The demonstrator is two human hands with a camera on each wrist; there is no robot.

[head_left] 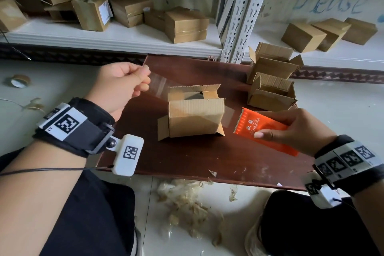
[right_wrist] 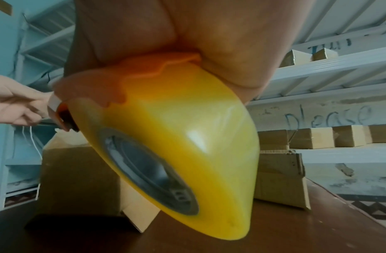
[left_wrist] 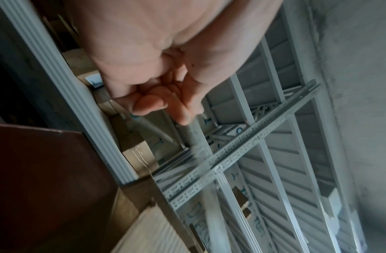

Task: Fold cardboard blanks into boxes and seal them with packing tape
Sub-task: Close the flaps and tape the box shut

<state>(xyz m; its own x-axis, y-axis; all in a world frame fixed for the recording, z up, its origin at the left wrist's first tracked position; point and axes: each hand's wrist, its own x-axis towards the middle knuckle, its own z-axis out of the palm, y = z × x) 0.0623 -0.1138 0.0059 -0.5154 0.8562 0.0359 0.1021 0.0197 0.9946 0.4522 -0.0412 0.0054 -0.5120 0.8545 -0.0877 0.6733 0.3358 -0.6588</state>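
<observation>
A small cardboard box [head_left: 196, 117] stands near the middle of a dark brown board [head_left: 207, 158] laid on the floor, its top flaps only partly folded and an opening showing between them. A strip of clear packing tape [head_left: 160, 85] stretches across the box from upper left to lower right. The left hand [head_left: 120, 87] holds the strip's free end above and to the left of the box, pinched between thumb and curled fingers. The right hand [head_left: 291, 131] is wrapped around an orange tape dispenser [head_left: 261, 129] just right of the box, its toothed edge facing the cardboard; the right wrist view shows the yellowish tape roll [right_wrist: 176, 145] under the palm. Two open boxes [head_left: 272, 81] sit at the board's far right corner. Behind, white shelves [head_left: 116, 35] carry more boxes.
</observation>
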